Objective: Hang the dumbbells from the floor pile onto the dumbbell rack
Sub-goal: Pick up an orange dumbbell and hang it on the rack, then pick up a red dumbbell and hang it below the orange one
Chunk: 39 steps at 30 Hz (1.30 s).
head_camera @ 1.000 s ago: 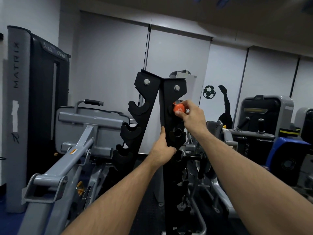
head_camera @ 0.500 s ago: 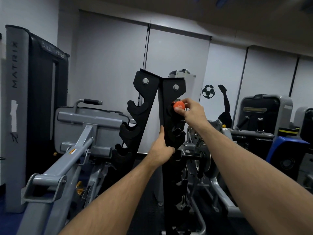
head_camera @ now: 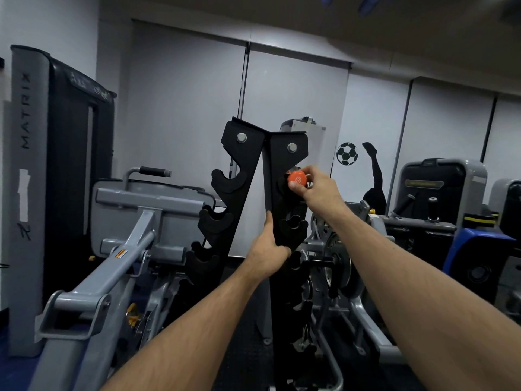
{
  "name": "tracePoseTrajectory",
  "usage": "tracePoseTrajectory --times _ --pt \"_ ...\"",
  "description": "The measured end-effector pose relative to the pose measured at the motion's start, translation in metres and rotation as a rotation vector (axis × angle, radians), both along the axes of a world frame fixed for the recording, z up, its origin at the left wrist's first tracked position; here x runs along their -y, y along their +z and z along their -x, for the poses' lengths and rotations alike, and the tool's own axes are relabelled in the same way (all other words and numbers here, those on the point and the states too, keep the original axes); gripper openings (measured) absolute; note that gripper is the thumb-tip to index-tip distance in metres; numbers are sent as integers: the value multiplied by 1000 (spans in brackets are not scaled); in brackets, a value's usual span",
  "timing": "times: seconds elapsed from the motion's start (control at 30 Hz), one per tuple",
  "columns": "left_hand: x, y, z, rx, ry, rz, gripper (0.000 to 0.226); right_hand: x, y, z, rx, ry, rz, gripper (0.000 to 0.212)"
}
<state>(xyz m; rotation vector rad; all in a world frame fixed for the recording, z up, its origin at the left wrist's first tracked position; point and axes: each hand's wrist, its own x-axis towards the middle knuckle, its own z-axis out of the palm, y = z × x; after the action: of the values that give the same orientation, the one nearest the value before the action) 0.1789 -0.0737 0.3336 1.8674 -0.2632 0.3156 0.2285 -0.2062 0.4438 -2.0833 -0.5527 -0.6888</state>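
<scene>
Gripping orange dumbbell (head_camera: 296, 179) at top cradle, right hand (head_camera: 318, 187), left hand (head_camera: 269, 256) clasping rack (head_camera: 277, 170)

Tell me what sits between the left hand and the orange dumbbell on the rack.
In the head view, one empty black cradle of the rack's right upright lies between the left hand below and the orange dumbbell, held by the right hand, above.

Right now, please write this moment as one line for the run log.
right hand: holds orange dumbbell at top cradle | left hand: grips dumbbell rack upright | lower cradles in view: empty
</scene>
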Motion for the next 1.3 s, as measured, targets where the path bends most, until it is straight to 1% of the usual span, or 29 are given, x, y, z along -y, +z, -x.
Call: tracePoseTrajectory --times 0.17,0.4,0.47,0.53,0.67,0.8,0.9,1.0,1.07,1.2,1.3 --pt "-1 1 1 7 -6 2 106 4 -5 -2 36 -6 63 47" --pt "-2 0 3 -3 5 -4 105 6 -7 -3 44 13 90 54" --pt "-3 -1 3 13 1 -9 102 7 -8 -3 44 20 111 59" --pt "-3 -3 3 38 12 -24 93 6 -12 -2 50 26 110 66" --pt "-4 -9 7 67 26 -43 83 4 -31 11 142 -23 20 79" --pt "-6 -24 26 109 81 -146 75 4 -74 32 261 -113 17 84" --pt "-9 -42 37 157 103 -211 69 4 -114 49 256 -142 53 85" --pt "-13 -74 42 157 146 -213 68 4 -161 68 231 -113 62 83" --pt "-16 -102 47 103 166 -194 68 4 -196 81 177 -83 55 82" --pt "-23 -168 63 -1 199 -135 67 8 -272 105 41 -41 -28 81" --pt "-30 -234 82 -126 212 -77 68 11 -336 127 -113 -10 -60 80"
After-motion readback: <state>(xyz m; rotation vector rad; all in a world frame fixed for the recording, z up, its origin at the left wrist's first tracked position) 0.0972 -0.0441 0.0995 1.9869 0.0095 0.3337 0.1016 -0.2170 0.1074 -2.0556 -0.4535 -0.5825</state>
